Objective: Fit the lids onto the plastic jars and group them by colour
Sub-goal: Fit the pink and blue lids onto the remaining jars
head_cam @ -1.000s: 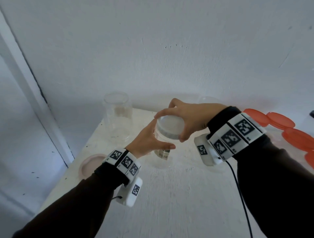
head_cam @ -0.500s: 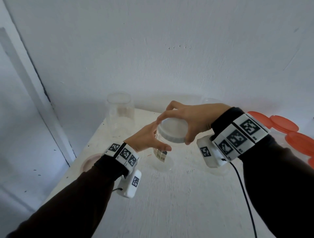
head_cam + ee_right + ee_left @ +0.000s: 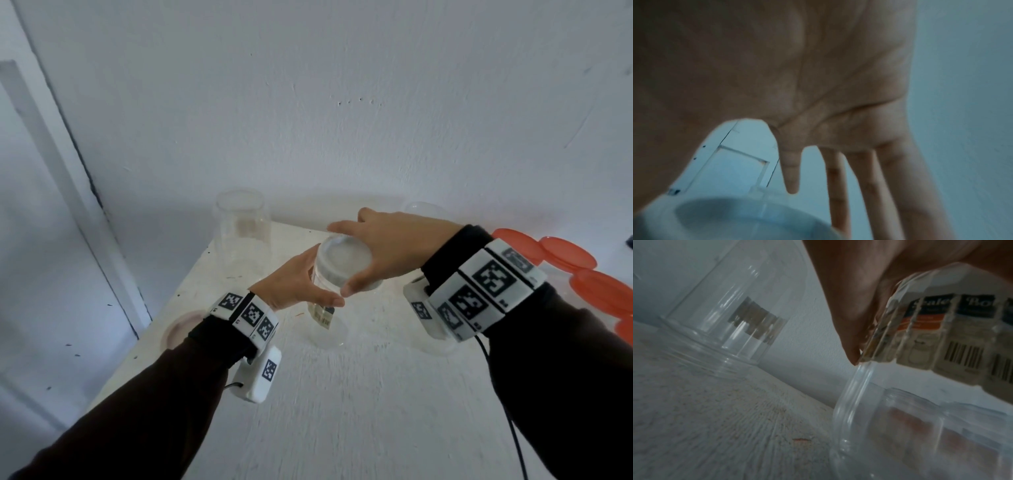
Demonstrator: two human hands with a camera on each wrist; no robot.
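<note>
In the middle of the frame, our left hand [image 3: 291,286] wraps the clear jar [image 3: 323,301] while our right hand [image 3: 383,250] grips its white lid [image 3: 344,262].

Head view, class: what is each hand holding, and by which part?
The left hand grips the clear jar around its side. The right hand grips the white lid by its rim, on the jar's mouth.

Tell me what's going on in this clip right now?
A person is closing a clear plastic jar. Their left hand grips its body above the white table while the right hand holds the round white lid on its mouth. Another clear jar stands upside down behind, and orange lids lie at the right.
</note>
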